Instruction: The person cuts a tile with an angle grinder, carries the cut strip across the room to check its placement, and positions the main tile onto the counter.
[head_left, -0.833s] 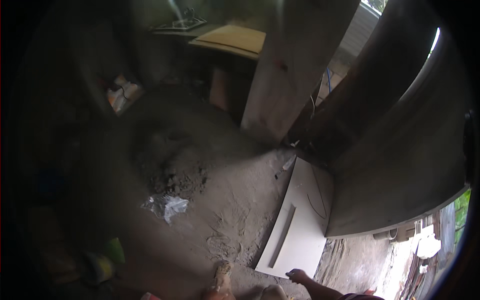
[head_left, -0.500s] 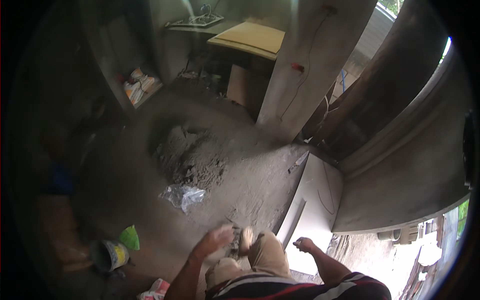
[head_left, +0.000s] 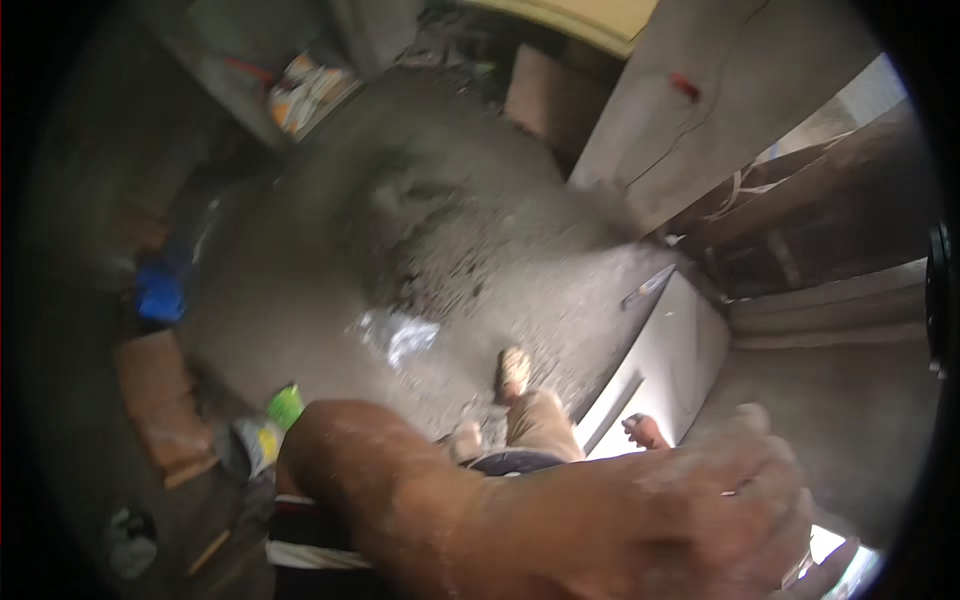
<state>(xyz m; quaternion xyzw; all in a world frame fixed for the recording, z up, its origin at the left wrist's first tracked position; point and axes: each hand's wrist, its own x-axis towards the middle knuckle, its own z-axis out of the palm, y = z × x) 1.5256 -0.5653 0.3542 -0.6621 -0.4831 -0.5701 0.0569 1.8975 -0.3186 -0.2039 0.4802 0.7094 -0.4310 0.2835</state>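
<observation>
Close to the camera, my left forearm sweeps across the lower part of the head view toward the right. At its end is my left hand (head_left: 745, 490), dusty and blurred, with its fingers partly turned away. No held thing shows in it. Below and beyond that arm, my right hand (head_left: 647, 432) is closed around something small and dark that I cannot make out. This hand is over the pale flat board (head_left: 690, 320) that lies at my right. My bare foot (head_left: 514, 372) rests on the dusty floor.
Ahead lies a heap of grey sand or mortar (head_left: 440, 260), with a clear plastic sheet (head_left: 398, 335) by it. A bucket (head_left: 250, 447), a green packet (head_left: 286, 405) and a brown board (head_left: 165, 400) are at left. A long tool (head_left: 648, 286) lies beside the pale board.
My left arm has risen toward the camera and swung across to the right. The view has tilted, bringing the floor and pale board higher in the picture. My right hand remains closed.
</observation>
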